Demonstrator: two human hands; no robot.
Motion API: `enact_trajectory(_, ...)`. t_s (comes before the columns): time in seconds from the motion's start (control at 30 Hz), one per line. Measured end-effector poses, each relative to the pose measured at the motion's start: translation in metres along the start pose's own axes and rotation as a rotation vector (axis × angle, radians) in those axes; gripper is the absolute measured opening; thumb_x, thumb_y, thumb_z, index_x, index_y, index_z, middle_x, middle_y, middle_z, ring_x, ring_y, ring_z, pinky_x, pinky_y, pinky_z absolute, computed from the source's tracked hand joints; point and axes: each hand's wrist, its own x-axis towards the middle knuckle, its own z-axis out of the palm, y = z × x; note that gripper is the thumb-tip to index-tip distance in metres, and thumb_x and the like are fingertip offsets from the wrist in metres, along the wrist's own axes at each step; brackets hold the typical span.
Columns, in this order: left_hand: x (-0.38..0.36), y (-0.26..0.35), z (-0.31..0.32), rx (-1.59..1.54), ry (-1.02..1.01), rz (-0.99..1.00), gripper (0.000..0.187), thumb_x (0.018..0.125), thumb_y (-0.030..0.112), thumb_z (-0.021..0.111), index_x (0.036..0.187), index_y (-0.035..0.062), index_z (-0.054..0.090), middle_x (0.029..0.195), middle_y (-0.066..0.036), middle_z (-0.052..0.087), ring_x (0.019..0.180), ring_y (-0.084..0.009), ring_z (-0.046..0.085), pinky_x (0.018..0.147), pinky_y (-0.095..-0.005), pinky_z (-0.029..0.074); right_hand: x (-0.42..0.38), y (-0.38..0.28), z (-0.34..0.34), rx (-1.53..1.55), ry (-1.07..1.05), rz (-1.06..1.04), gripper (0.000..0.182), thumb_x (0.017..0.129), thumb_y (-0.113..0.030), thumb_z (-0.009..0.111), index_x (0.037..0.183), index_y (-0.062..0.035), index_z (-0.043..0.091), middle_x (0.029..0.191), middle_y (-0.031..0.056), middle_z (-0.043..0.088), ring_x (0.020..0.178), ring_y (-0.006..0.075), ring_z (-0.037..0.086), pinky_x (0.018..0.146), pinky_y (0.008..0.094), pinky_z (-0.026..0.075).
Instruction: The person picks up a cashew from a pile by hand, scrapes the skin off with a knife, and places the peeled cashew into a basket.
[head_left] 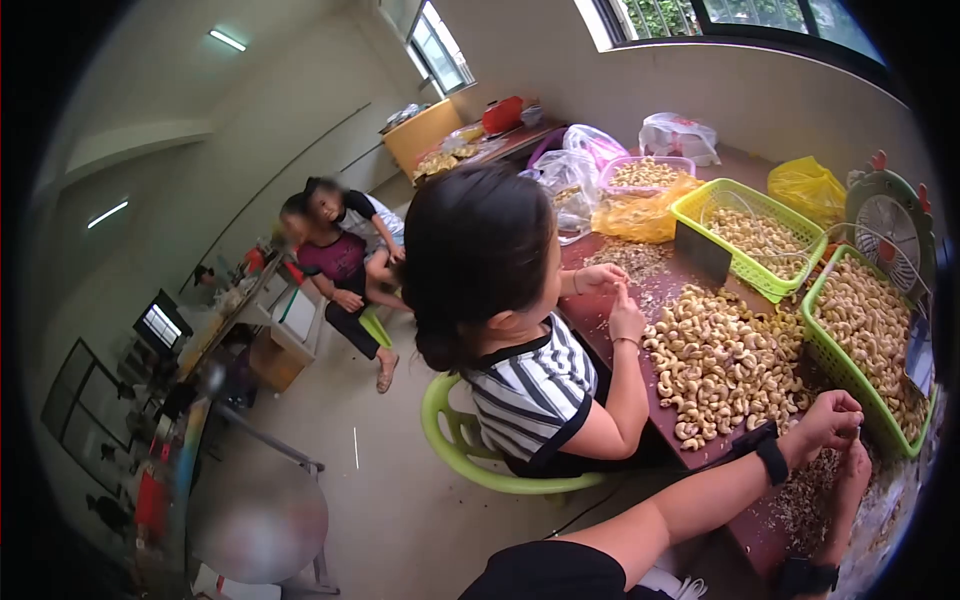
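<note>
My left hand (826, 424), with a dark band on its wrist, is closed in a pinch over the table's near right part. My right hand (853, 468) is just below it, fingertips pressed together and meeting the left ones. What they hold is too small to make out. Beneath them lie brown skin crumbs (805, 495). A big pile of pale cashew nuts (720, 365) covers the dark red table (672, 438) to the left of my hands. Behind my hands stands a green basket (850, 372) full of cashews.
A seated person (530, 390) in a striped shirt works at the table on the left. Farther back are a yellow-green basket (680, 208) of nuts, a pink basket (608, 172), plastic bags (640, 215) and a fan (890, 235). Two people (345, 235) sit in the background.
</note>
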Motion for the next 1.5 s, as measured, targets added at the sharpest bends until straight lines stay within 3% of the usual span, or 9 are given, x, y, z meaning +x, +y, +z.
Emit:
enact_trajectory(0.13,0.001,0.002,-0.002,0.022,0.041,0.007,0.013,0.076,0.006,0.056,0.085,0.0055,0.046,0.076,0.000,0.047,0.066,-0.0081,0.050,0.056,-0.0254,0.050,0.001,0.003,-0.002,0.000,-0.068,-0.025,0.036,0.089,-0.034,0.038,0.091,-0.0030,0.056,0.061,-0.0079,0.034,0.052,0.0015,0.025,0.045,0.0191,0.017)
enact_trajectory(0.33,0.004,-0.006,-0.002,0.021,0.130,0.036,0.011,0.075,0.006,0.057,0.081,0.0064,0.048,0.074,0.000,0.048,0.066,-0.0087,0.050,0.053,-0.0260,0.050,-0.003,-0.006,0.004,-0.214,0.011,-0.026,0.039,0.089,-0.036,0.036,0.075,-0.0036,0.052,0.058,-0.0056,0.035,0.050,0.0043,0.028,0.044,0.0218,0.021)
enact_trajectory(0.37,0.002,-0.008,0.002,0.025,0.157,0.024,0.011,0.075,0.006,0.057,0.081,0.0064,0.048,0.074,0.000,0.049,0.066,-0.0087,0.051,0.053,-0.0257,0.049,-0.004,-0.007,0.007,-0.319,0.066,-0.099,0.040,0.089,-0.035,0.035,0.070,-0.0031,0.049,0.057,-0.0027,0.037,0.050,0.0077,0.031,0.045,0.0250,0.025)
enact_trajectory(0.4,0.003,-0.004,0.001,0.033,0.173,0.011,0.012,0.074,0.007,0.058,0.082,0.0065,0.049,0.074,0.000,0.050,0.066,-0.0088,0.052,0.052,-0.0255,0.049,-0.006,-0.018,0.006,-0.369,0.031,0.021,0.041,0.089,-0.035,0.034,0.068,-0.0018,0.048,0.055,0.0004,0.037,0.051,0.0106,0.035,0.046,0.0282,0.028)
enact_trajectory(0.47,0.001,-0.003,0.001,0.022,0.176,0.000,0.012,0.074,0.006,0.059,0.082,0.0060,0.050,0.076,-0.001,0.053,0.065,-0.0097,0.054,0.055,-0.0248,0.050,-0.008,-0.025,0.009,-0.459,0.067,-0.011,0.039,0.087,-0.032,0.036,0.066,-0.0010,0.049,0.053,0.0033,0.038,0.051,0.0125,0.036,0.046,0.0308,0.030)
enact_trajectory(0.57,-0.002,0.000,0.006,0.082,0.207,-0.001,0.014,0.074,0.004,0.060,0.085,0.0038,0.052,0.080,-0.004,0.055,0.071,-0.0123,0.056,0.061,-0.0273,0.052,-0.015,-0.051,0.018,-0.389,0.122,0.117,0.035,0.083,-0.030,0.042,0.068,0.0002,0.053,0.050,0.0089,0.045,0.047,0.0145,0.044,0.045,0.0319,0.035)
enact_trajectory(0.73,-0.003,-0.004,0.008,0.029,0.175,0.010,0.012,0.075,-0.002,0.054,0.087,0.0021,0.051,0.083,-0.008,0.056,0.077,-0.0182,0.057,0.068,-0.0358,0.052,-0.015,-0.048,0.008,-0.397,0.100,0.088,0.035,0.082,-0.032,0.044,0.071,-0.0008,0.055,0.059,0.0165,0.053,0.054,0.0304,0.052,0.052,0.0369,0.040)
enact_trajectory(1.07,-0.002,-0.004,0.011,0.032,0.213,-0.002,0.015,0.078,-0.002,0.054,0.093,0.0008,0.053,0.088,-0.009,0.058,0.078,-0.0158,0.057,0.065,-0.0331,0.054,-0.015,-0.050,0.005,-0.469,0.067,0.083,0.036,0.081,-0.036,0.044,0.073,-0.0033,0.057,0.062,0.0179,0.055,0.060,0.0338,0.055,0.055,0.0408,0.042)
enact_trajectory(1.5,-0.003,-0.008,0.009,0.062,0.226,0.081,0.011,0.074,-0.007,0.052,0.084,-0.0015,0.051,0.084,-0.009,0.056,0.074,-0.0176,0.057,0.062,-0.0324,0.055,-0.015,-0.052,0.006,-0.510,0.073,0.092,0.035,0.080,-0.036,0.046,0.072,-0.0039,0.057,0.060,0.0171,0.055,0.060,0.0336,0.056,0.054,0.0408,0.043)
